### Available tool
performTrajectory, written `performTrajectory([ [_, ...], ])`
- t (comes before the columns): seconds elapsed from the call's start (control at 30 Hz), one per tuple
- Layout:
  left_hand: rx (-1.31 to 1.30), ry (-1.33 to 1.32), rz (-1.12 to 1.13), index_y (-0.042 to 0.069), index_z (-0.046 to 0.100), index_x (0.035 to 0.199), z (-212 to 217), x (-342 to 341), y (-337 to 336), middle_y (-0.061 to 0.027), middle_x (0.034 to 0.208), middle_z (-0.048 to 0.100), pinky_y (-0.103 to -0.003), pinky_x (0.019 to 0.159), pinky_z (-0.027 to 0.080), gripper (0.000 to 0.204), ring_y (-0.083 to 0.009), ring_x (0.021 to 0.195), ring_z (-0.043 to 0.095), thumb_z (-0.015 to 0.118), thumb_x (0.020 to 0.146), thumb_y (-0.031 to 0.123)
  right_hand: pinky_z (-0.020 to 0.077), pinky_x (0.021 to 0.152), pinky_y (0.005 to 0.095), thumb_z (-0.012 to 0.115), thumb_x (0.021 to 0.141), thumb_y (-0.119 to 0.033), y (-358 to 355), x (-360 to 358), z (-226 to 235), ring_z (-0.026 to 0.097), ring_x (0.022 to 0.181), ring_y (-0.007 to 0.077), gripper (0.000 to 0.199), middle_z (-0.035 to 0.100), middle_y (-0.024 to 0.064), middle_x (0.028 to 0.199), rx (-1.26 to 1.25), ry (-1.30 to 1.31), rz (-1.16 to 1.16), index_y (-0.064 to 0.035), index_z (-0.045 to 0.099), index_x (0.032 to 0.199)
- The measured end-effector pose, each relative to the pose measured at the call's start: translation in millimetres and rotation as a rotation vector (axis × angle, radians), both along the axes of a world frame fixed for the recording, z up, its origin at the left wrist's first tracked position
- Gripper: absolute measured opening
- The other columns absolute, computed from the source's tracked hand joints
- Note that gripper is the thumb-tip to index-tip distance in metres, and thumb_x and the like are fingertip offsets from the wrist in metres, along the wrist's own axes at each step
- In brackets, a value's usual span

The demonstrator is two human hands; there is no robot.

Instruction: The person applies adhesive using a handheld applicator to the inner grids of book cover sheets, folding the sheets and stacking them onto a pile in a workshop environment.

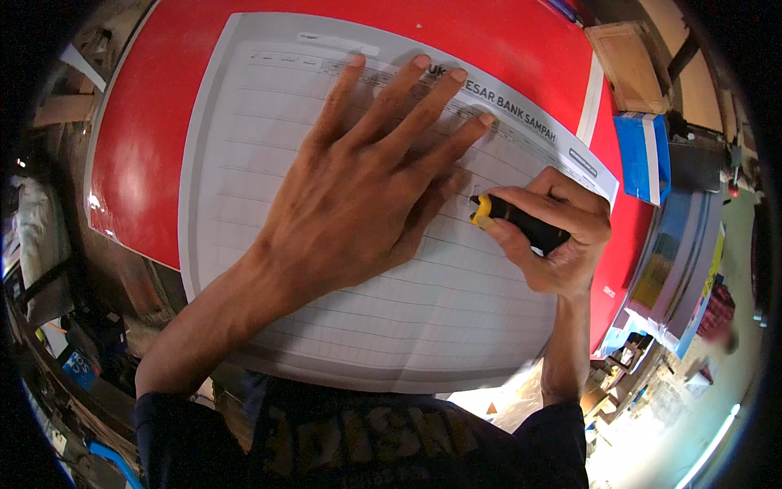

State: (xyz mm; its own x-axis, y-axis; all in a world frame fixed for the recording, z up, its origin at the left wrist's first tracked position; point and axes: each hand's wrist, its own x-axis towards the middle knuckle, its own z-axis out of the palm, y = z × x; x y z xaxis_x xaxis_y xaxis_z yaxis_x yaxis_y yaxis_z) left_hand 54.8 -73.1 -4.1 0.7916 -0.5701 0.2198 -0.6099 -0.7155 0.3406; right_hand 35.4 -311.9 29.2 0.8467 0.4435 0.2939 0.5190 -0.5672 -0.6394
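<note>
on the red surface (147, 163), left hand (366, 187) lies flat, fingers spread, pinning the ruled sheet (423, 318) steady; right hand (554, 236) keeps a closed grip around a black-yellow cutter (509, 220), tip at the paper.

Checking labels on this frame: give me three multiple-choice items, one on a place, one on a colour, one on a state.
1. Where does the left hand rest?
A. flat on the ruled sheet
B. on the wooden box
C. in the air, off the sheet

2. What colour is the board under the sheet?
A. green
B. red
C. white

3. How does the right hand stand?
A. open, palm up
B. flat on the sheet
C. closed around a black and yellow cutter

Answers: 1 A, the spread fingers lie on the sheet's upper part. 2 B, red shows around the sheet's top, left and right edges. 3 C, the hand wraps the black handle, with the yellow tip toward the left hand.
</note>
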Motion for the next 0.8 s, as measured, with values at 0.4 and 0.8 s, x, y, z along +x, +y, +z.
performTrajectory([
  [0.4, -0.03, -0.011, -0.012, 0.03, 0.053, 0.152, 0.5, 4.8, 1.5, -0.0052, 0.164, 0.04, -0.06, 0.125, 0.019, 0.051, -0.0305, 0.153, 0.034, 0.06, 0.101, 0.031, 0.0427, 0.054, 0.0236, 0.09, 0.056, -0.012, -6.1, -7.3, -0.5, 0.058, 0.058, 0.0114, 0.045, 0.063, 0.0023, 0.07, -0.106, -0.129, -0.003, -0.0059, 0.083, 0.1],
  [0.8, 0.008, 0.021, -0.045, 0.033, 0.052, 0.152, 6.3, 3.8, 3.1, -0.007, 0.164, 0.039, -0.061, 0.124, 0.02, 0.052, -0.0312, 0.153, 0.034, 0.06, 0.1, 0.031, 0.0548, 0.053, 0.0282, 0.099, 0.063, -0.029, 8.4, -31.4, 9.6, 0.066, 0.063, 0.0165, 0.046, 0.069, 0.0066, 0.085, -0.21, -0.427, 0.099, -0.0075, 0.078, 0.098],
])
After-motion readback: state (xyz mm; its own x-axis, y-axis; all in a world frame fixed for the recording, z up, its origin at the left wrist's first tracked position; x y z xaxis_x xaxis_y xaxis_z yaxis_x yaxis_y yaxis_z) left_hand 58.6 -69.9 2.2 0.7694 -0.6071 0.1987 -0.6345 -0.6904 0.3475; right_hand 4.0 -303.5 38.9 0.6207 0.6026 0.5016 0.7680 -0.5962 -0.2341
